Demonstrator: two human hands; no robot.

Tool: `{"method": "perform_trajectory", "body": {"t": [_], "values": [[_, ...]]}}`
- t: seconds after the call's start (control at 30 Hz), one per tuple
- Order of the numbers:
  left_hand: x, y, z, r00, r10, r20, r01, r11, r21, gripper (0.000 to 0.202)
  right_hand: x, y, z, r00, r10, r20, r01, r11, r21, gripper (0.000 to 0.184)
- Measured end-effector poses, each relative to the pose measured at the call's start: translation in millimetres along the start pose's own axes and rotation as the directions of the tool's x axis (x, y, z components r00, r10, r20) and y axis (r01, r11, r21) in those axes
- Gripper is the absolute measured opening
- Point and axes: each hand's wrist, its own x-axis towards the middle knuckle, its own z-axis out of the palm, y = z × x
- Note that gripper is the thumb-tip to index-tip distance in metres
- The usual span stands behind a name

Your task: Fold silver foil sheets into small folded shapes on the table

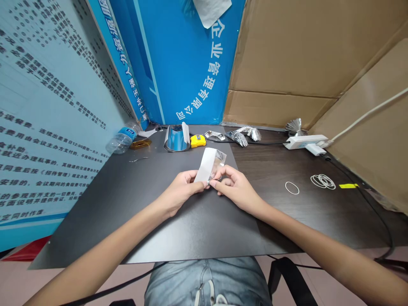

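Observation:
A white strip with a clear, shiny film [204, 163] along its right side is held up over the dark mat between my hands. My left hand [185, 187] pinches its lower left corner, thumb in front and fingers behind. My right hand [234, 185] is closed at the film's lower right edge, thumb and forefinger pressed together close to the left thumb. A small dark bit shows between the two thumbs, too small to name. The fingertips behind the strip are hidden.
Along the back lie a plastic bottle [123, 138], brown tape [140, 144], a blue film roll [177, 139], a yellow tape measure [198, 140] and silver foil pieces [239, 137]. To the right are a power strip [307, 141], white rings [323, 182] and a black cable [366, 195].

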Motion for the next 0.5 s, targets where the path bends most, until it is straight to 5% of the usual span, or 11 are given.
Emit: {"method": "perform_trajectory", "body": {"t": [0.5], "values": [[-1.6,2.0,3.4,1.000,-0.003,0.007,0.003,1.000,0.001,0.021,1.8,2.1,0.8,1.000,0.009,-0.008,-0.009,0.999,0.051,0.035]]}}
